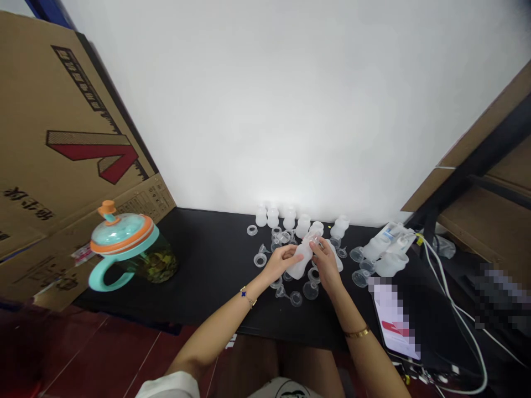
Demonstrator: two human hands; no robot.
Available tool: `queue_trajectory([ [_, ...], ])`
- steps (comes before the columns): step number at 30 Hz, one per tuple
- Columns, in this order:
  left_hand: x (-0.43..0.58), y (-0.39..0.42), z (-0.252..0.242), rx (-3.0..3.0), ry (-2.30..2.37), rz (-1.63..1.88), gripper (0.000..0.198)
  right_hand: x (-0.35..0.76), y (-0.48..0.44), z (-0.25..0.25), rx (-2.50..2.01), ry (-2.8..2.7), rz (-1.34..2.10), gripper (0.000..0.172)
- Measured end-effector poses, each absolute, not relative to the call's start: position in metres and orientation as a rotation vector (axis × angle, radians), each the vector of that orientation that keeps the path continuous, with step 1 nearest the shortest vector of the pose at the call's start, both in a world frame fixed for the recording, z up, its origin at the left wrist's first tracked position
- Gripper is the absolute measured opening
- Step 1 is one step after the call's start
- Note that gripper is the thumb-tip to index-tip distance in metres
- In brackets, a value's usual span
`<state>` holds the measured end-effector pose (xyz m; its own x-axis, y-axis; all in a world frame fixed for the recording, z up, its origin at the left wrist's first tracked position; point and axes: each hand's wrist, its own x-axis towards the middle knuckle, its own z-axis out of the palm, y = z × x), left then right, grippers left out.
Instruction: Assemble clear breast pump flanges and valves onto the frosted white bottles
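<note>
My left hand (283,262) is closed around the body of a translucent white bottle (299,264), which is tilted up to the right. At the bottle's mouth, the fingers of my right hand (326,260) grip a clear plastic piece (316,239); its exact shape is partly hidden. Beneath and around both hands lie clear funnel-like pieces (311,289) and ring-shaped pieces (260,260). Several more white bottles (289,218) stand in a row along the wall. Another bottle lies partly behind my right hand.
On the black table (199,265), a large teal-handled jug (136,249) stands left, beside a cardboard box (62,149). To the right are more bottles (391,263), a phone-like device (396,320) with a blurred screen, and white cables (446,282).
</note>
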<state>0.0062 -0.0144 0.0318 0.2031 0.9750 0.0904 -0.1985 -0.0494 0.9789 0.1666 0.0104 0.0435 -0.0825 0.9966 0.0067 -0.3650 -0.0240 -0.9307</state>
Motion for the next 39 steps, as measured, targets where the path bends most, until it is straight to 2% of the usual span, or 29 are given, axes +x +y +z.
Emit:
queue_trajectory([
  [9,0.006,-0.021,0.036,1.273,0.894,1.24,0.076,0.166,0.008,0.046,-0.884,-1.02,1.45,0.053],
  [22,0.005,-0.021,0.035,1.314,0.91,1.198,0.076,0.163,0.006,0.044,-0.879,-1.095,1.457,0.051],
  [28,0.006,-0.018,0.033,1.263,0.898,1.233,0.075,0.161,0.003,0.047,-0.805,-1.192,1.442,0.069],
  [34,0.006,-0.018,0.034,1.246,0.873,1.25,0.074,0.161,0.002,0.047,-0.819,-1.271,1.415,0.078],
  [39,0.004,-0.015,0.032,1.234,0.843,1.308,0.072,0.157,-0.005,0.048,-0.849,-1.328,1.359,0.099],
])
